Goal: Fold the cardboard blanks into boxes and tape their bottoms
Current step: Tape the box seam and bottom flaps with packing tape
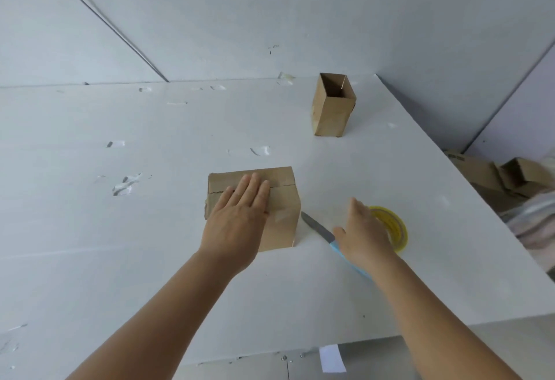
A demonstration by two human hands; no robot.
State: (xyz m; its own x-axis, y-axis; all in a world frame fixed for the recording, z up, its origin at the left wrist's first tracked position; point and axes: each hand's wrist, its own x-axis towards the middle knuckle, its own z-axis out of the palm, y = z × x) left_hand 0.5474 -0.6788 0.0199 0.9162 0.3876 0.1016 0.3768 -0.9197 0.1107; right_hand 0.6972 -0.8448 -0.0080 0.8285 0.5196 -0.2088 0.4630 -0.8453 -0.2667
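A brown cardboard box stands near the middle of the white table, its folded flaps facing up and meeting along a seam, with clear tape showing on the side. Farther back to the right a second box stands upright, taller, narrow and open at the top. A yellow-cored tape roll lies flat right of the first box

boxes: 2 | tape roll: 1 | knife: 1
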